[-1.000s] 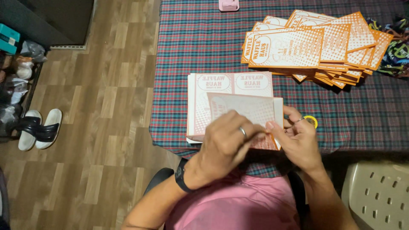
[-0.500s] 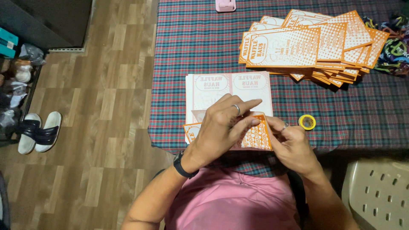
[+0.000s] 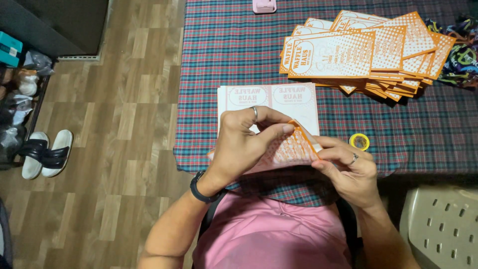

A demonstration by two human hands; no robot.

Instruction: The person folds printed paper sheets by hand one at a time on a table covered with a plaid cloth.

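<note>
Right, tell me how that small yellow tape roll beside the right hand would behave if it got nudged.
The yellow tape roll lies flat on the plaid tablecloth, so it would probably slide, not roll. It looks small and light, so a slight knock likely shifts it. It sits near the table's front edge, so it might drop off.

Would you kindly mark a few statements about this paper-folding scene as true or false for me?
1. Both hands hold one orange printed sheet. True.
2. The left hand wears a ring. True.
3. The yellow tape roll sits on the wooden floor. False: it lies on the plaid tablecloth, beside the right hand.
4. The orange stack is at the table's near left corner. False: it lies far right.
5. A pair of sandals lies on the floor. True.
</note>
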